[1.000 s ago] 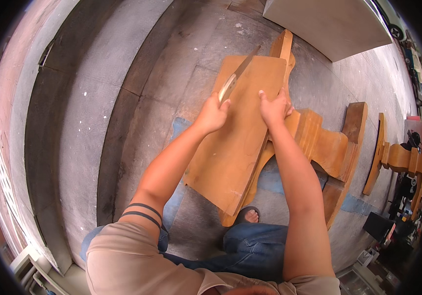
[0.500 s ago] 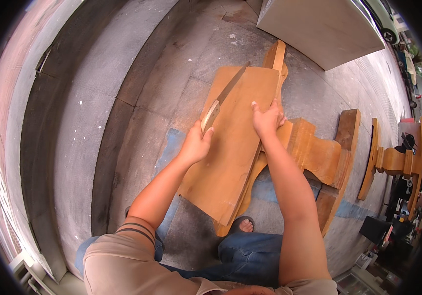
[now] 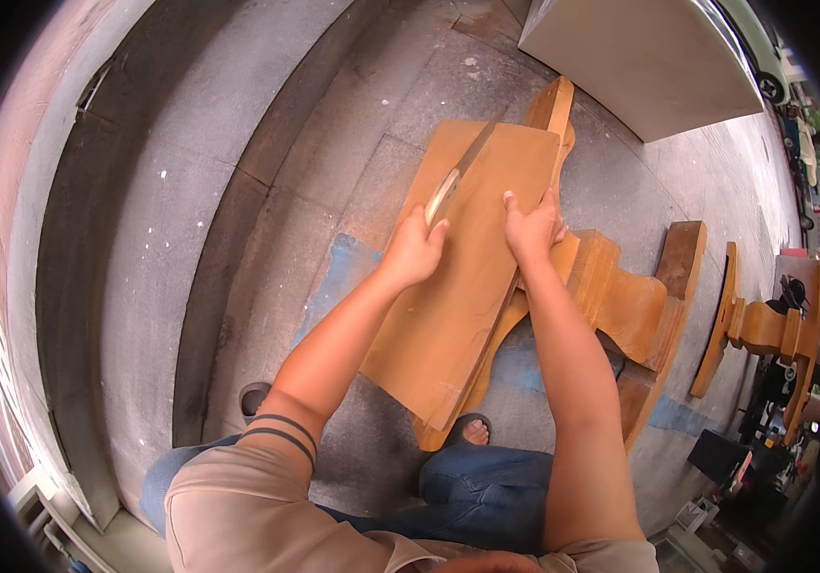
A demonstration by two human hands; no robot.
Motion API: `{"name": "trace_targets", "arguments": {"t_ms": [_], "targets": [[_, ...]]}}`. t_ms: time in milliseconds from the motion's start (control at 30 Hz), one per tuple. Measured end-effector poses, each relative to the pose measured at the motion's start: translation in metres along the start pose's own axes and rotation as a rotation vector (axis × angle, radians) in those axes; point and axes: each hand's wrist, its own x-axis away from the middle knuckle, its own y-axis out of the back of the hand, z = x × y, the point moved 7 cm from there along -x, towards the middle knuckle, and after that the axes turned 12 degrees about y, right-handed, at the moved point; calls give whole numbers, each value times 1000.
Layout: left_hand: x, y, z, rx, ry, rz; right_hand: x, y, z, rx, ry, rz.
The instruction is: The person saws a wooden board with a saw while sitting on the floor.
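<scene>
My left hand point(image 3: 412, 252) is closed around the pale handle of a handsaw point(image 3: 443, 195). The saw lies slantwise over the upper left of a wide light-brown wooden board point(image 3: 448, 315), its thin blade pointing up and away. Whether the teeth touch the wood, I cannot tell. At the board's right edge, my right hand point(image 3: 532, 232) grips it, thumb on top and fingers over the side. Beneath the board runs a curved wooden rail point(image 3: 551, 110), joined to a carved wooden pedestal point(image 3: 625, 306) lying on its side to the right.
A pale box-like block point(image 3: 644, 72) stands at the far right. Dark stone steps point(image 3: 238, 177) curve along the left. Another wooden pedestal point(image 3: 761, 325) lies farther right, near clutter. My sandalled foot point(image 3: 474, 432) is by the board's near end, on grey paving with blue patches point(image 3: 334, 277).
My left hand and the saw have shifted slightly up and to the right across the board. My right hand keeps its grip at the edge. The whole view has shifted a little.
</scene>
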Motion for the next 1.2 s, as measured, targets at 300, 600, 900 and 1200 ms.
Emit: {"name": "trace_targets", "arguments": {"t_ms": [300,600,900,1200], "targets": [[21,20,-13,16,42,74,-2,-3,-18,109,6,-117],[-46,-9,-35,4,154,106,-6,-8,-19,43,31,-102],[-26,-3,-22,-43,74,76,-6,-10,-20,91,19,-105],[17,17,9,-15,14,12,2,-7,-5,48,-26,11]]}}
